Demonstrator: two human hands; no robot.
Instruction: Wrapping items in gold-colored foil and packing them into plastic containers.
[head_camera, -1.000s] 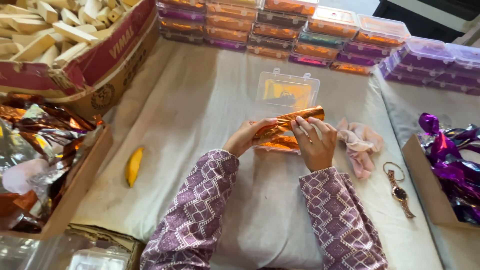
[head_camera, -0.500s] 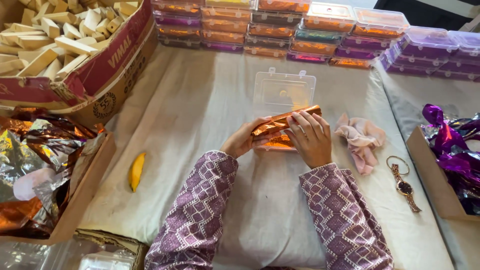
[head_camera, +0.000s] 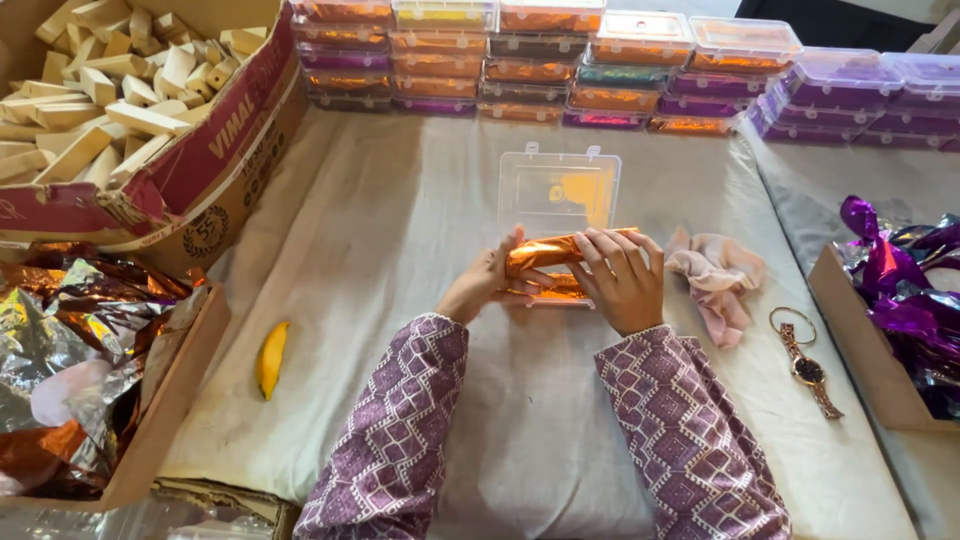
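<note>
i see my left hand (head_camera: 487, 283) and right hand (head_camera: 622, 277) both clamped on an orange foil bar (head_camera: 545, 251), held over the clear plastic box (head_camera: 560, 190) with its lid up. left of the box, a cardboard carton (head_camera: 215, 150) holds pale wooden blocks (head_camera: 95, 90); behind the box stand stacked filled boxes (head_camera: 540, 60).

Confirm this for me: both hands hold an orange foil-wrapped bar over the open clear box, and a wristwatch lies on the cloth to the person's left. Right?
Not quite. The head view shows the wristwatch on the person's right, beside the pink cloth. The rest stands: left hand and right hand hold the orange foil-wrapped bar over the open clear box.
</note>
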